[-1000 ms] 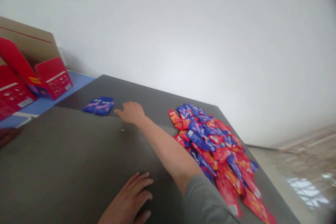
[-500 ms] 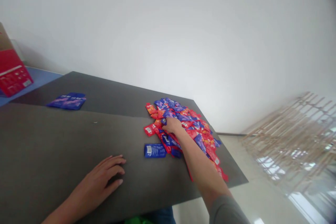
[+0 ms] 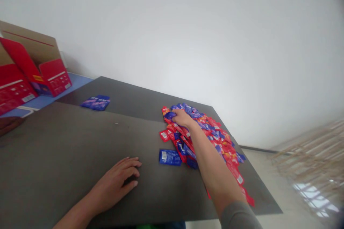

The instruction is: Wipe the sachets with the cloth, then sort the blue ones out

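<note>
My right hand (image 3: 182,117) reaches to the far left side of a heap of red and blue packets (image 3: 209,125). Its fingers are closed on a blue packet (image 3: 170,115) that sticks out to the left. Resting on the dark table (image 3: 80,164), my left hand (image 3: 118,180) lies with its fingers apart and holds nothing. A single blue packet (image 3: 170,157) lies flat between that hand and the heap. Farther back on the left, a couple of blue packets (image 3: 96,102) lie side by side. My right forearm hides part of the heap.
Open red and brown cardboard boxes (image 3: 57,78) stand on a blue surface (image 3: 77,81) at the left. A dark reddish-brown shape (image 3: 9,125) shows at the left edge, too unclear to name. Behind the table rises a white wall (image 3: 172,43). Wooden sticks (image 3: 317,154) are at the right.
The view has turned left, bringing more of the boxes into sight. My right hand has moved slightly farther back over the heap, and the blue packet in its fingers shows more clearly.
</note>
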`<state>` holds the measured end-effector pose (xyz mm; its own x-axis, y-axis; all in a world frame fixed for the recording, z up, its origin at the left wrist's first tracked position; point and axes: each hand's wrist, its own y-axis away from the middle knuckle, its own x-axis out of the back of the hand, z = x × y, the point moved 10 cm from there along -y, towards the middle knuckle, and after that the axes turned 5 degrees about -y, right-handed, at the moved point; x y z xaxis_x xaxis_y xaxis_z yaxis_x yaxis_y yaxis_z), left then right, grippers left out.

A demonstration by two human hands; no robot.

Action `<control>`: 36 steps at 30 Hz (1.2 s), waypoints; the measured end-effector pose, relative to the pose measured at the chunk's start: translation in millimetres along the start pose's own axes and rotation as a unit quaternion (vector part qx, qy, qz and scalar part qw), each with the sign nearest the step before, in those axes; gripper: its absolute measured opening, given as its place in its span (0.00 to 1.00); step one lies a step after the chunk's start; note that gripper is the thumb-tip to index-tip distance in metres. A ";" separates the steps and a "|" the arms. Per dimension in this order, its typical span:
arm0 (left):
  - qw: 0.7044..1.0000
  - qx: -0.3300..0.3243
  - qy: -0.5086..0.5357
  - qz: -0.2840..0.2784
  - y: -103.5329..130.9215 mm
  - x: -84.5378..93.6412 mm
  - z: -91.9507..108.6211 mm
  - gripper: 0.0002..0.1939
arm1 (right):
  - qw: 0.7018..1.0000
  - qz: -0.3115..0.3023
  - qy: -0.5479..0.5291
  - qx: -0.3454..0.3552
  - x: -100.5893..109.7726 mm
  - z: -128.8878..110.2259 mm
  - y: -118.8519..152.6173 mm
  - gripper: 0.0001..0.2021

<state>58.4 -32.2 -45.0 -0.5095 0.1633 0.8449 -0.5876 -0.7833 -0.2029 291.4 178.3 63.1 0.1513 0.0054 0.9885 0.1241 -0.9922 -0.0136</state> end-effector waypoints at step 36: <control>0.982 -0.122 -0.082 0.119 9.4 -25.0 8.9 0.19 | 0.981 -0.022 -0.147 0.121 -181.6 -342.5 -140.9 0.45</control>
<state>71.3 -49.0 -63.6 -0.5535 -0.1215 0.8240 -0.6085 -0.6165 -0.4997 -89.4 274.4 -62.9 0.4131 0.1186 0.9030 0.3614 -0.9314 -0.0430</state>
